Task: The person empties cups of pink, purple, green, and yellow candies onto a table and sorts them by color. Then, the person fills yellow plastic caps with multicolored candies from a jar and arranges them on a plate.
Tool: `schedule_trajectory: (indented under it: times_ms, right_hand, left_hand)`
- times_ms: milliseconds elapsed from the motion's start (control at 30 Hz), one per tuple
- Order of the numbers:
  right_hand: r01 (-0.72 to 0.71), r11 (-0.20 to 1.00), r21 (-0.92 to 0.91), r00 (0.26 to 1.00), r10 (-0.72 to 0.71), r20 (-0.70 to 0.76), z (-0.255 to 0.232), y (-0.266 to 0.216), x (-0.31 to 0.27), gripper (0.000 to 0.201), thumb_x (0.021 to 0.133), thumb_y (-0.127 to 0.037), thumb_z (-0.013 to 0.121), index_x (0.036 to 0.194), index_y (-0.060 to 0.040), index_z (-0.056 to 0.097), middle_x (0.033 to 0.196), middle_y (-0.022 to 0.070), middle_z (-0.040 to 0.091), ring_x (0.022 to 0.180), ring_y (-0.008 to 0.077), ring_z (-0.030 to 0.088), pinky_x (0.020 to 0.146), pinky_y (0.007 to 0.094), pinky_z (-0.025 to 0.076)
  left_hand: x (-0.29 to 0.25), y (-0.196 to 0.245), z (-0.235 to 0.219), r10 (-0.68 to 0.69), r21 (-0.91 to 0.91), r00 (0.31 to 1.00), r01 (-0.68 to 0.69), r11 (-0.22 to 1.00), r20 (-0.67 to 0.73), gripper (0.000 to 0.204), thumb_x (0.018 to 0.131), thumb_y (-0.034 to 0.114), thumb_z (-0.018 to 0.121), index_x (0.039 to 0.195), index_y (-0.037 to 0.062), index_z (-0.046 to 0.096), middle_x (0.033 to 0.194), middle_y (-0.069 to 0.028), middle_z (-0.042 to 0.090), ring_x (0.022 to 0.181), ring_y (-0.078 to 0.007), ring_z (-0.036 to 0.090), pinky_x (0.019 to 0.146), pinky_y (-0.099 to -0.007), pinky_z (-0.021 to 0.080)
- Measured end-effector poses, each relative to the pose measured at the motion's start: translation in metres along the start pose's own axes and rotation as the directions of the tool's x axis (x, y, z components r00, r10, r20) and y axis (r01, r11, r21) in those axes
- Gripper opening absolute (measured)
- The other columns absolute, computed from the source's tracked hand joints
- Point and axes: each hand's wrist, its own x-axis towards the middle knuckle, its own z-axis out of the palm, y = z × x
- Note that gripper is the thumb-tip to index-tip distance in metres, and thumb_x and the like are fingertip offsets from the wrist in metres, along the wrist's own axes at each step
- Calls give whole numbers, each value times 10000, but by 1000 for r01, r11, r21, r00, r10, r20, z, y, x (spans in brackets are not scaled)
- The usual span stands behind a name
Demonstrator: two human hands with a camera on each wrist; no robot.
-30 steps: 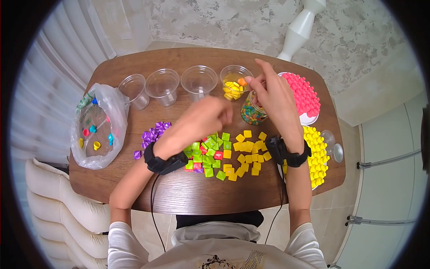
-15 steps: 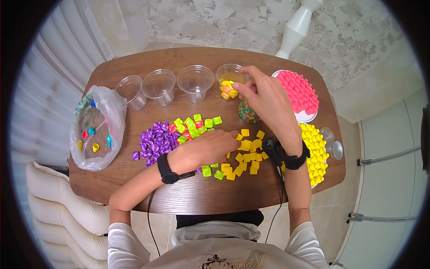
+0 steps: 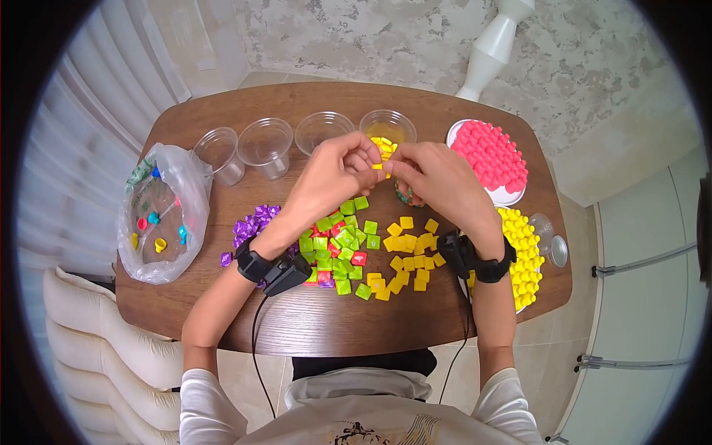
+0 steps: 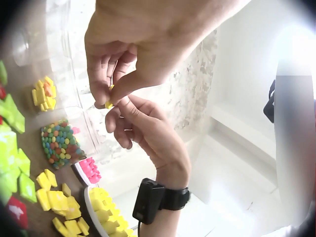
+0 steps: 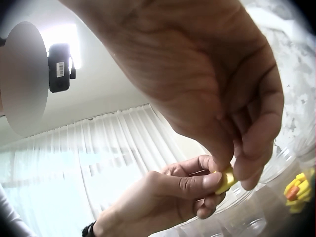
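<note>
In the head view the left hand (image 3: 334,178) and the right hand (image 3: 443,182) meet fingertip to fingertip in front of a clear cup (image 3: 400,119) of yellow pieces. Both pinch one small yellow piece, seen in the left wrist view (image 4: 109,103) and the right wrist view (image 5: 226,181). An orange bit lies among the yellow pieces (image 5: 300,192) in the cup. Partly hidden beneath the right hand is a jar of small multicoloured balls (image 4: 59,143). Yellow squares (image 3: 419,262) are spread nearer the body, beside green and red ones (image 3: 343,241).
Three more clear cups (image 3: 265,141) stand in a row to the left. A plastic bag (image 3: 163,215) with small coloured pieces sits at the far left, near purple squares (image 3: 256,222). On the right are plates of pink pieces (image 3: 489,156) and yellow pieces (image 3: 519,252).
From over the yellow squares, the left hand has moved up and away from the body to meet the right. The right hand has come back slightly from the cup's rim.
</note>
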Motion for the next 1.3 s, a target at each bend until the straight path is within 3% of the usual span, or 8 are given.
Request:
schedule_trajectory:
  times_ms: [100,200,300,367,500,567,1100,1300]
  right_hand:
    - [-139,973,186,980,108,169,-11,-12,5,255,989,-240,637,938,-10,735,742,157,721,653,335,707,635,454,534]
    - [-153,968,200,985,132,114,-13,-11,6,244,1005,-210,612,959,0,727,725,132,720,593,302,695,598,431,522]
    - [-129,960,249,973,171,-155,-5,0,11,248,1011,-230,634,1065,-3,719,729,121,722,611,292,696,604,423,516]
    - [-80,984,159,932,131,-339,-2,-1,13,313,1007,-262,666,1176,0,693,730,124,715,644,296,702,620,431,512]
    - [-143,959,245,943,206,-260,-8,-11,12,374,998,-287,688,1228,6,676,746,126,716,686,321,706,636,445,511]
    - [-116,972,202,952,167,-256,-8,-10,12,367,994,-285,691,1212,9,682,771,135,729,708,342,708,643,458,514]
    - [-118,976,182,973,151,-177,-5,-12,9,292,976,-270,706,1090,-2,723,772,153,740,727,358,709,644,454,518]
    - [-108,975,196,979,139,-148,-8,-18,8,275,981,-261,686,1071,-5,728,751,149,734,695,349,697,621,455,500]
  left_hand:
    - [1,-7,0,46,-149,998,-50,988,-34,140,943,-42,672,1066,0,621,837,-25,664,775,-85,655,713,-236,550]
    - [0,-7,9,94,-191,988,-116,975,-120,212,942,-70,636,1141,0,621,921,-40,684,803,-96,676,775,-234,571]
    - [-4,-5,16,121,16,965,-121,993,-233,261,927,-85,631,1176,-8,621,999,-44,691,836,-91,674,762,-268,567]
    - [-3,-21,17,216,301,976,-210,930,13,317,905,-36,691,1210,-17,610,1034,-86,693,859,-170,695,758,-334,560]
    - [-14,-40,38,288,458,898,-421,783,333,373,884,56,742,1223,-18,607,1064,-147,657,896,-303,691,760,-417,537]
    - [-25,-36,46,165,542,856,-447,711,490,361,873,112,754,1178,-19,612,1095,-182,609,938,-396,657,775,-477,518]
    - [-27,-36,57,136,631,893,-404,662,429,310,856,75,733,1107,-3,569,1117,-176,573,919,-398,654,755,-504,509]
    - [-26,-36,56,167,597,800,-552,582,577,283,866,47,710,1123,26,595,1097,-151,578,874,-385,667,713,-488,513]
